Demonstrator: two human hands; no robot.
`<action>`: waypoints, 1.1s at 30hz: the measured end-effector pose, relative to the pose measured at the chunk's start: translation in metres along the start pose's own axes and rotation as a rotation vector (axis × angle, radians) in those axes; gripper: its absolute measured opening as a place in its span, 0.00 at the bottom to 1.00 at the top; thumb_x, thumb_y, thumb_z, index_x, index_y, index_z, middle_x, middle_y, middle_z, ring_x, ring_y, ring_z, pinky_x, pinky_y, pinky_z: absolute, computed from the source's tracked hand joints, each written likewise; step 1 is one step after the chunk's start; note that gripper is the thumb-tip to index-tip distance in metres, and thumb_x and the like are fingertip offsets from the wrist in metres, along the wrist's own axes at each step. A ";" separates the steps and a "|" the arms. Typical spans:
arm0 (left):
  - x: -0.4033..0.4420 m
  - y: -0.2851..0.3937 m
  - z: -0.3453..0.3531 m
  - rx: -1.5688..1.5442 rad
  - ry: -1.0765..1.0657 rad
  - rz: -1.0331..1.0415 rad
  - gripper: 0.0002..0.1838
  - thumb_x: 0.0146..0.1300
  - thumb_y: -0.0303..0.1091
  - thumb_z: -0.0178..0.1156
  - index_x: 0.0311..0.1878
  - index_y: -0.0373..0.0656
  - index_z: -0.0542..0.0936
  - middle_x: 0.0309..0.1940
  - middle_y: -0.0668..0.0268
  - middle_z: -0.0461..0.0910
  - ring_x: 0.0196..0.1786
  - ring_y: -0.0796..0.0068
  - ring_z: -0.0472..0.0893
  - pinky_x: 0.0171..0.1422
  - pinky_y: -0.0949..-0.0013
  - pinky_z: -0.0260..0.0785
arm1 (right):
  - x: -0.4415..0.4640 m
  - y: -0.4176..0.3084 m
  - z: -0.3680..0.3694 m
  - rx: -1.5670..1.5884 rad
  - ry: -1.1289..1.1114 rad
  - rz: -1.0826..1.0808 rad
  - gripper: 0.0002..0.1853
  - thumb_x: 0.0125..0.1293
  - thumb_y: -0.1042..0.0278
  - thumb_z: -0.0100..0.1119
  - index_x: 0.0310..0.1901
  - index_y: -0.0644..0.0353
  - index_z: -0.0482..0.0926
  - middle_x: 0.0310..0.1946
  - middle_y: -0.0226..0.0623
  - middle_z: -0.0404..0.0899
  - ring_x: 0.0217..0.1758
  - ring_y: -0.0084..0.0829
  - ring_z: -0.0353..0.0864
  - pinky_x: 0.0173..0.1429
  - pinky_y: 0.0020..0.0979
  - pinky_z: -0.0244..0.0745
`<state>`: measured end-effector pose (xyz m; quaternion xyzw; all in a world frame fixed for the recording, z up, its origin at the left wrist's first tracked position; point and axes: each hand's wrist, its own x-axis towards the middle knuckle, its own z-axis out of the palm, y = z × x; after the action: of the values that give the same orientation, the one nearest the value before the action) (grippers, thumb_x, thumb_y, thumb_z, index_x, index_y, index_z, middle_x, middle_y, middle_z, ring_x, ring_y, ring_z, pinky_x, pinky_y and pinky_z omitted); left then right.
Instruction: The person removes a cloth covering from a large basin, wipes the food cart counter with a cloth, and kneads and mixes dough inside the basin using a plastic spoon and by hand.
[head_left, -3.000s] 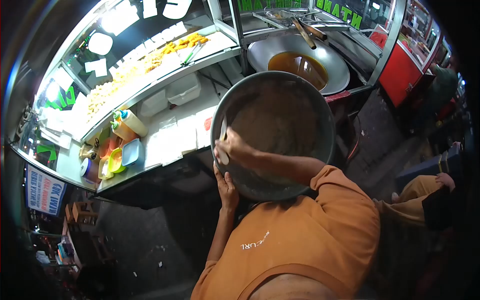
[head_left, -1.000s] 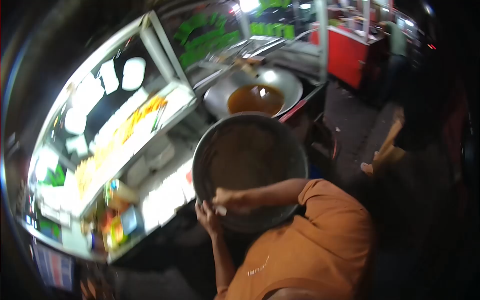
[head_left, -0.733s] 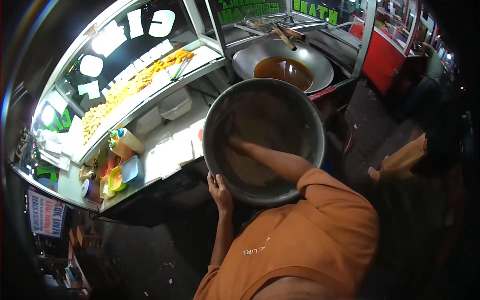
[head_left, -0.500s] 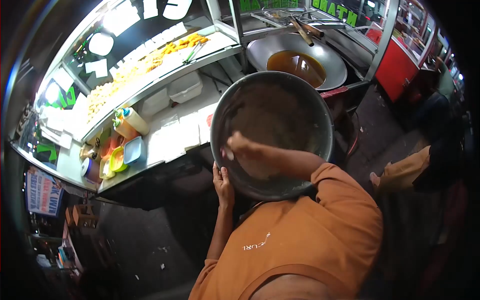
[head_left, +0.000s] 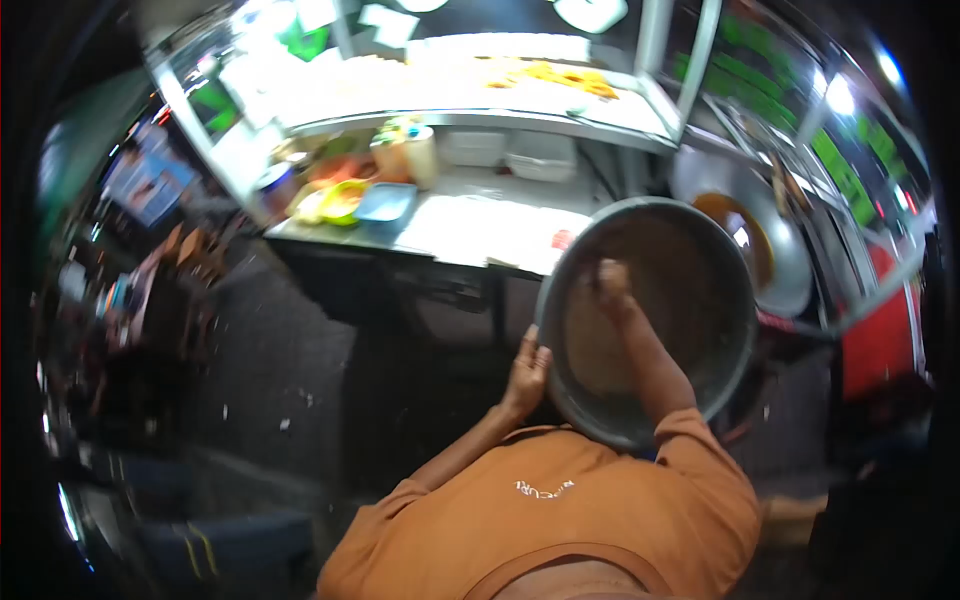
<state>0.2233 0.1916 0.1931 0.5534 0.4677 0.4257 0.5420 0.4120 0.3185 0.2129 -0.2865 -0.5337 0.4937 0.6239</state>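
A large dark grey basin (head_left: 735, 350) is in front of the orange shirt, tilted toward the camera, with brownish contents over its bottom. My left hand (head_left: 526, 378) holds the basin's left rim from outside, fingers closed on it. Inside the basin, toward its upper left, is my right hand (head_left: 613, 285), blurred; its fingers look drawn together, and what they hold, if anything, cannot be made out. Right of the basin a metal wok (head_left: 790, 275) holds brown oil (head_left: 745, 225), partly behind the basin's rim.
A lit counter (head_left: 480, 230) bears squeeze bottles (head_left: 420, 158), a blue tub (head_left: 386, 203), a yellow-green bowl (head_left: 343, 200) and white containers (head_left: 542, 157). Fried food (head_left: 565, 78) lies on the shelf above. Wooden stools (head_left: 200, 255) stand at the left, and a red stall (head_left: 880, 340) at the right.
The view has swung, so the counter looks level and the basin and wok sit farther right. My right hand has shifted within the basin; my left hand still holds the rim.
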 end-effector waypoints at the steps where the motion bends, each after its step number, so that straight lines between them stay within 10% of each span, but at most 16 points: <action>1: -0.005 -0.001 0.004 -0.070 -0.007 -0.012 0.28 0.73 0.35 0.44 0.72 0.35 0.53 0.63 0.52 0.67 0.65 0.64 0.66 0.68 0.66 0.57 | 0.009 0.019 -0.018 0.126 0.178 0.151 0.14 0.70 0.63 0.42 0.40 0.61 0.77 0.33 0.33 0.80 0.31 0.30 0.78 0.34 0.34 0.76; 3: -0.008 -0.018 0.009 -0.136 -0.003 0.056 0.28 0.73 0.34 0.44 0.72 0.37 0.53 0.58 0.58 0.69 0.57 0.71 0.68 0.62 0.70 0.60 | 0.026 0.093 -0.071 0.226 0.554 0.358 0.14 0.71 0.64 0.41 0.39 0.61 0.77 0.33 0.31 0.79 0.30 0.29 0.77 0.32 0.34 0.75; 7: -0.003 -0.018 0.001 -0.063 -0.001 0.106 0.27 0.75 0.34 0.43 0.73 0.40 0.51 0.61 0.59 0.67 0.59 0.73 0.69 0.64 0.70 0.60 | -0.039 -0.015 0.046 0.025 0.104 0.681 0.10 0.71 0.70 0.43 0.48 0.68 0.65 0.28 0.42 0.76 0.24 0.32 0.77 0.27 0.33 0.76; 12: -0.011 -0.036 0.005 -0.065 0.034 0.155 0.29 0.73 0.40 0.46 0.73 0.42 0.53 0.61 0.48 0.70 0.63 0.59 0.71 0.66 0.62 0.62 | 0.005 -0.012 0.020 -0.059 0.191 0.392 0.18 0.72 0.64 0.39 0.26 0.62 0.73 0.20 0.36 0.74 0.22 0.27 0.70 0.27 0.29 0.63; 14: -0.016 -0.046 0.004 -0.113 0.011 0.132 0.29 0.72 0.40 0.47 0.71 0.40 0.54 0.58 0.49 0.71 0.61 0.61 0.72 0.64 0.62 0.63 | 0.043 0.033 -0.046 0.485 0.545 0.420 0.16 0.72 0.64 0.41 0.33 0.62 0.77 0.25 0.35 0.77 0.24 0.27 0.73 0.31 0.29 0.68; 18: 0.000 -0.023 -0.008 0.007 0.028 0.128 0.27 0.70 0.39 0.51 0.66 0.34 0.60 0.46 0.57 0.72 0.48 0.69 0.73 0.55 0.66 0.67 | -0.010 0.067 -0.041 -0.071 0.166 0.091 0.10 0.69 0.71 0.43 0.43 0.65 0.75 0.35 0.42 0.80 0.36 0.33 0.81 0.38 0.33 0.79; 20: 0.032 0.016 -0.010 -0.047 0.098 0.255 0.22 0.70 0.35 0.50 0.63 0.33 0.64 0.43 0.59 0.73 0.43 0.72 0.72 0.51 0.69 0.67 | -0.031 -0.002 0.002 0.110 0.172 0.665 0.11 0.69 0.70 0.49 0.49 0.67 0.70 0.37 0.44 0.80 0.30 0.33 0.81 0.31 0.34 0.79; 22: 0.065 0.031 -0.013 0.132 0.127 0.235 0.19 0.69 0.30 0.48 0.61 0.32 0.69 0.42 0.58 0.75 0.41 0.73 0.74 0.48 0.71 0.68 | -0.045 -0.026 0.033 0.165 0.098 0.755 0.18 0.68 0.72 0.50 0.54 0.71 0.60 0.32 0.45 0.77 0.29 0.34 0.81 0.31 0.31 0.80; 25: 0.075 0.044 -0.011 0.102 0.027 0.221 0.23 0.71 0.27 0.45 0.69 0.34 0.63 0.57 0.55 0.75 0.54 0.74 0.75 0.57 0.71 0.67 | -0.057 -0.058 0.063 0.222 -0.074 0.646 0.23 0.68 0.74 0.48 0.62 0.64 0.54 0.33 0.42 0.76 0.29 0.29 0.79 0.32 0.32 0.80; 33: 0.059 0.022 -0.015 0.065 -0.025 0.268 0.26 0.72 0.28 0.45 0.71 0.32 0.57 0.63 0.53 0.70 0.63 0.69 0.71 0.63 0.71 0.64 | 0.025 0.011 -0.011 0.185 0.381 0.461 0.14 0.67 0.77 0.49 0.54 0.67 0.67 0.28 0.38 0.77 0.25 0.31 0.78 0.32 0.32 0.77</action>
<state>0.2217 0.2534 0.2139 0.6335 0.3961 0.4720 0.4679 0.4171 0.3474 0.2095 -0.4294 -0.2812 0.6059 0.6078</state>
